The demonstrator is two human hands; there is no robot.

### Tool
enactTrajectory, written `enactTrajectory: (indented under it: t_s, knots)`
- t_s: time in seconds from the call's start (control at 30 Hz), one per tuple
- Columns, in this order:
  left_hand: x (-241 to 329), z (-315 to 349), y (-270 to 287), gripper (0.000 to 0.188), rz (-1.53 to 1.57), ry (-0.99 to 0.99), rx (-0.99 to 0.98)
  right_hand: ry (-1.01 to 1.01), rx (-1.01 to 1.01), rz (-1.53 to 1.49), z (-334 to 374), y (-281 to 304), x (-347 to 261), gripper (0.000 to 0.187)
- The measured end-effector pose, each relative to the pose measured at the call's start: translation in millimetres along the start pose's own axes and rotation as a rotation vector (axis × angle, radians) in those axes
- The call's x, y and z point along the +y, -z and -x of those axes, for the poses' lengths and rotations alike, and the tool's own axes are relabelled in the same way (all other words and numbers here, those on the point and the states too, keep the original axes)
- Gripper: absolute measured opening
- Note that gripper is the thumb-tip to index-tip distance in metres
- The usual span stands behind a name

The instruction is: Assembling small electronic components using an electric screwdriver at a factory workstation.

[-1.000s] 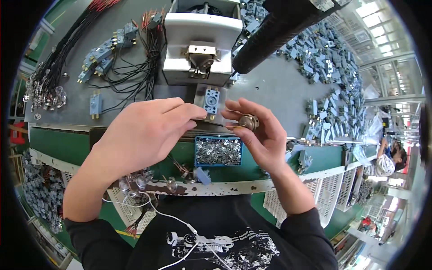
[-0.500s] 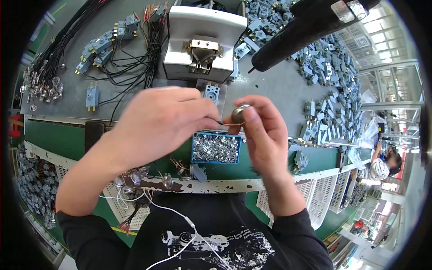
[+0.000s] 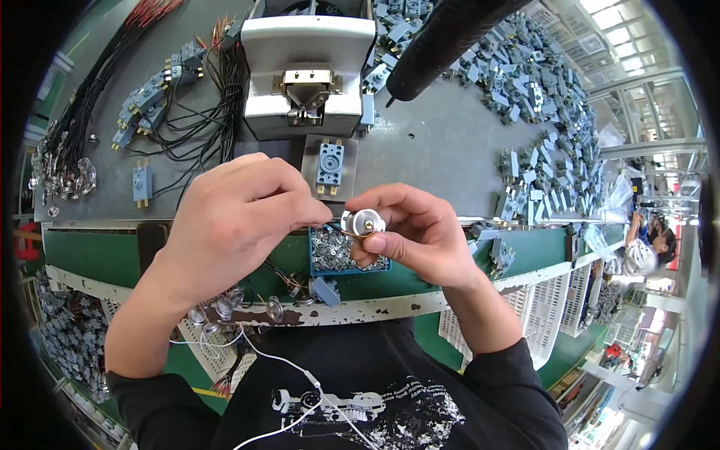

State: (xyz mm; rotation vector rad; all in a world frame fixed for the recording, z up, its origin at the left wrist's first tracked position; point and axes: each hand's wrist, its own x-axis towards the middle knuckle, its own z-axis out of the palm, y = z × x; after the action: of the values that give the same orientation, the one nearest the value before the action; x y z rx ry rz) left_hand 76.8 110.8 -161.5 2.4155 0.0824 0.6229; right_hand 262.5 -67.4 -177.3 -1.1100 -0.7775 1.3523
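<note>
My right hand (image 3: 424,236) pinches a round silvery metal part (image 3: 358,222) by its rim, its face with a brass-coloured centre turned up. A thin orange-brown wire (image 3: 346,235) runs from this part toward my left hand (image 3: 238,214). The fingertips of my left hand are closed on the wire's end, mostly hidden by the fingers. Below both hands stands a blue tray (image 3: 311,259) of small metal pieces, partly covered by them. Just beyond them, a grey switch-like block (image 3: 330,163) with brass terminals lies on a metal plate in front of the machine.
A white metal machine (image 3: 307,52) stands at the back, with a black cylindrical tool (image 3: 439,52) hanging to its right. Many grey blocks (image 3: 517,90) are heaped at the right. Black wire bundles (image 3: 225,112) lie at the left. Round parts (image 3: 225,306) sit by the near edge.
The round part has been turned, so its brass-centred face shows, and moved nearer to me. My hands have come closer together. The view has shifted, so the machine appears farther left.
</note>
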Motion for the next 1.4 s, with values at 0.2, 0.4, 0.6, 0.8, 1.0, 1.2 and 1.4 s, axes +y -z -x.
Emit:
enactTrajectory:
  t_s: [0.2,0.4,0.6,0.8,1.0,1.2,1.4]
  knots:
    - [-8,0,2,0.028,-0.026,-0.109,-0.002,-0.117,-0.135,-0.084,-12,11,1,0.036]
    - [-23,1,3,0.016,0.041,-0.352,-0.299,-0.225,-0.537,0.078,-50,25,8,0.029]
    - [-21,5,-8,0.025,-0.007,-0.029,-0.119,0.059,0.017,0.571,-21,23,-19,0.017]
    - [-34,-19,-20,0.018,-0.198,0.109,-0.084,0.592,0.242,0.512,-26,23,-53,0.021]
    - [-45,-20,-25,0.017,-0.192,0.117,-0.194,1.149,0.650,0.476,-68,5,-88,0.068]
    - [-39,-21,-31,0.016,-0.288,0.123,-0.195,0.695,0.315,0.341,-101,1,-97,0.047]
    - [-34,-19,-34,0.020,-0.331,0.128,-0.161,0.914,0.524,0.250,-97,-44,-103,0.033]
